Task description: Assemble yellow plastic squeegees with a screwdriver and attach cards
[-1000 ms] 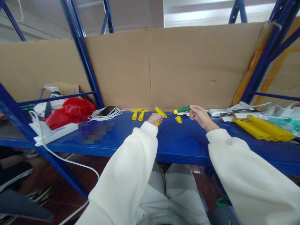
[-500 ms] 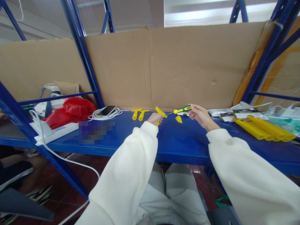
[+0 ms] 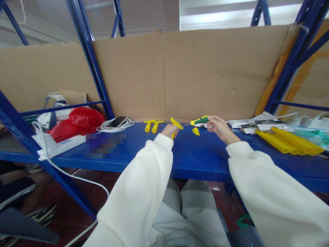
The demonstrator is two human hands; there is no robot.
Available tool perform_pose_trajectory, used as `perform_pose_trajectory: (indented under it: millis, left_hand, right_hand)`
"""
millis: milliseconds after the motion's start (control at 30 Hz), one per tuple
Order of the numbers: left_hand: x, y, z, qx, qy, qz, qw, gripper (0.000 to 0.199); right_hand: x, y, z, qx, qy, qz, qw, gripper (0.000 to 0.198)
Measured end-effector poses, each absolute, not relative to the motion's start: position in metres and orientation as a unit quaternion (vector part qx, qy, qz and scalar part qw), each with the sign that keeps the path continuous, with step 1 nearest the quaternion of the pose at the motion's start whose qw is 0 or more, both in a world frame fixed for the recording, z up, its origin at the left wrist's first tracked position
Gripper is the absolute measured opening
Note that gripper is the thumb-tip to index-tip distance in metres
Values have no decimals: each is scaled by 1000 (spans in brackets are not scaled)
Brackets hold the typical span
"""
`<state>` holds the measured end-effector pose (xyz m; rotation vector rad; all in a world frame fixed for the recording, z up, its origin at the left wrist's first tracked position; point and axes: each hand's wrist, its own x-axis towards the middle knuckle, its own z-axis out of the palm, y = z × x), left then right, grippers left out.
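Screwdriver [image 3: 200,120]: handle rolled about its long axis since 0.5 s ago, green side now facing the camera; both hands almost unmoved.
Blue shelf [image 3: 197,154]: 2 yellow T-shaped pieces [image 3: 155,126] lie left of the hands; a small yellow piece [image 3: 196,131] lies between the hands, below the screwdriver.
Shelf ends: phone [image 3: 117,121] on a coiled white cable [image 3: 130,124] at left; yellow tubes [image 3: 282,141] at right.
Cardboard [image 3: 210,72]: walls off the back.
Left hand [image 3: 169,130]: fingers closed around the stem of a yellow T-piece [image 3: 176,122], crossbar tilted above the fist.
Right hand [image 3: 218,127]: fingertips pinched on the handle's end, shaft pointing to the T-piece.
Hard to make out: shaft tip at the T-piece; stem mostly covered; white-and-dark object [image 3: 202,125] partly hidden behind the screwdriver; pixelated patch [image 3: 106,145].
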<state>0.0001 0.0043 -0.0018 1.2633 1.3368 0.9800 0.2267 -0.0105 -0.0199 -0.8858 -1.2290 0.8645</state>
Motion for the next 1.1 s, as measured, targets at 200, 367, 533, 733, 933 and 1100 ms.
perform_pose_trajectory:
  millis: [200, 367, 533, 733, 933, 1100]
  left_hand:
    - [0, 4, -2, 519, 556, 406, 506, 20]
    - [1, 6, -3, 523, 554, 405, 506, 16]
    - [0, 7, -3, 520, 559, 406, 502, 19]
    - [0, 6, -2, 525, 560, 404, 497, 22]
    - [0, 5, -2, 526, 560, 402, 498, 18]
    - [-1, 7, -4, 530, 554, 403, 500, 22]
  right_hand:
    - [228, -11, -20, -386, -549, 380, 636, 48]
    - [229, -11, -21, -381, -561, 372, 634, 48]
    - [228, -12, -20, -359, -565, 398, 627, 45]
    - [226, -12, -19, -340, -564, 410, 631, 51]
    - [228, -8, -22, -363, -554, 383, 645, 46]
    - [227, -8, -21, -364, -540, 387, 653, 48]
